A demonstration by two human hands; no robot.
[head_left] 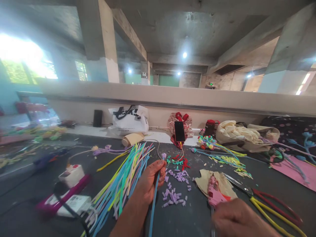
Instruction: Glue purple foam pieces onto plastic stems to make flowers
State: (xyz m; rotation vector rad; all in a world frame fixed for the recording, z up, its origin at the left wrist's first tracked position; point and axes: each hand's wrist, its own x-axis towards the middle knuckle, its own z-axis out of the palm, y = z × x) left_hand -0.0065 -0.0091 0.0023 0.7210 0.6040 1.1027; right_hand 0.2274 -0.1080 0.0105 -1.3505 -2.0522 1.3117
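Our left hand (153,177) pinches a blue stem (153,207), lilac bits (164,156) atop; whether our curled right hand (235,215) grips the pink glue gun (213,191), we cannot tell. We're seemingly gluing; the next move calls for keeping steady. Lilac pieces (173,196) dot the surface (189,219) between.

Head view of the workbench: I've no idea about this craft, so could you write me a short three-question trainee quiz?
1. Which hand holds the long, thin blue stem?
2. True or false: the large metal scissors with red and yellow handles lie to the right of the scattered small purple tube-like pieces.
3. Fill in: the upright, black-screened phone stands in front of a patterned bag with ____ handles.

Key:
1. The left hand.
2. True.
3. Red.
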